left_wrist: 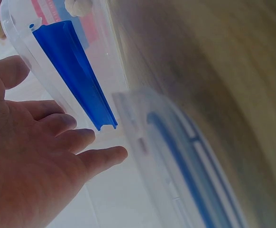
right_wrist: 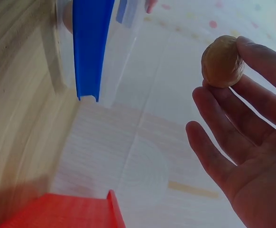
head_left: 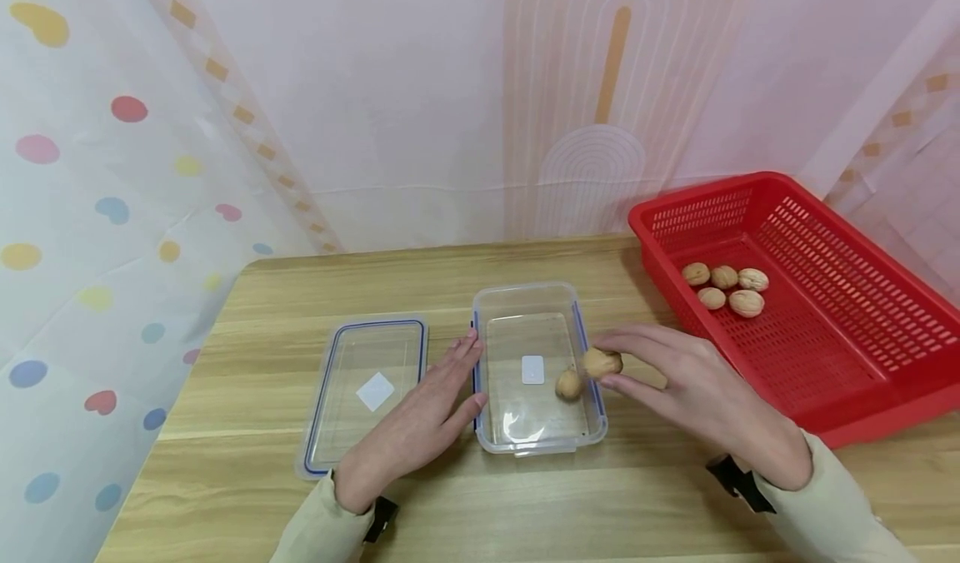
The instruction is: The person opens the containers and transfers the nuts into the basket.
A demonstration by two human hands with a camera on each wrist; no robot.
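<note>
Between thumb and fingertips, my right hand (head_left: 686,384) pinches a walnut (head_left: 602,363) at the right rim of a clear plastic container (head_left: 525,326). The right wrist view shows that same walnut (right_wrist: 222,61) held up in the fingers. Another walnut (head_left: 569,385) lies inside the container, near its right side. My left hand (head_left: 420,413) rests with its fingers extended against the container's left wall. In the left wrist view, the fingers of the left hand (left_wrist: 48,137) lie beside a blue side latch (left_wrist: 74,71).
The container's blue-sealed lid (head_left: 348,405) lies on the wooden table (head_left: 255,330) to the left, partly under my left forearm. At the right stands a red perforated basket (head_left: 817,363) with several walnuts (head_left: 724,277) in it. A patterned cloth (head_left: 420,88) hangs behind the table.
</note>
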